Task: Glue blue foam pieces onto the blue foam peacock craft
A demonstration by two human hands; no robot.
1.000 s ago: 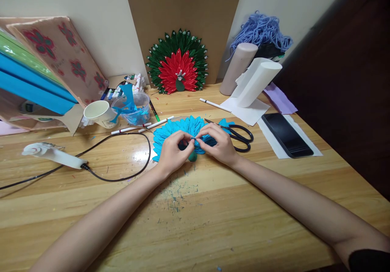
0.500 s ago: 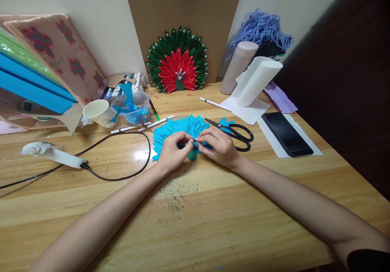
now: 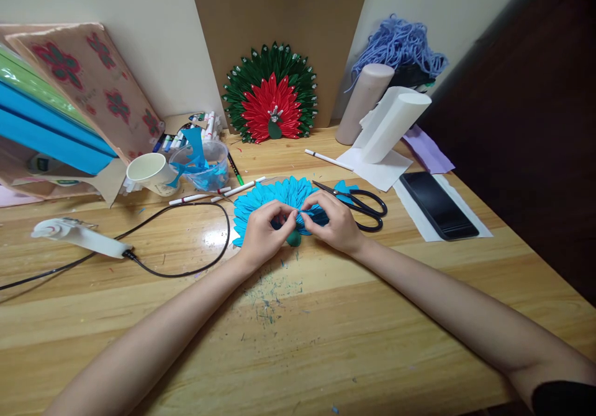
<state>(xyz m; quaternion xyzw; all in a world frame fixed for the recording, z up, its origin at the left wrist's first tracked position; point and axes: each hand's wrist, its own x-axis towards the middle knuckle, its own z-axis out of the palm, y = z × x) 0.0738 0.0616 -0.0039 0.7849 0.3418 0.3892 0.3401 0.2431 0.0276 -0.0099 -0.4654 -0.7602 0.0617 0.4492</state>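
A blue paper fan of layered petals (image 3: pixel 274 194) lies flat on the wooden table (image 3: pixel 298 316). My left hand (image 3: pixel 264 230) and my right hand (image 3: pixel 334 220) meet over its lower middle, fingertips pinching a small blue petal between them. A small dark green body piece (image 3: pixel 293 238) pokes out just below the fingers. The fan's centre is hidden by my hands.
Black scissors (image 3: pixel 365 207) lie right of the fan, a phone (image 3: pixel 437 205) further right. A glue gun (image 3: pixel 79 236) with black cord (image 3: pixel 186 267) is at left. Behind stand a paper cup (image 3: pixel 151 172), a plastic cup of blue scraps (image 3: pixel 205 164), markers (image 3: pixel 237 189) and a red-green fan (image 3: pixel 271 96).
My hands have shifted only slightly over the blue fan; the fingertips stay pinched together at the same spot. Nothing else has moved.
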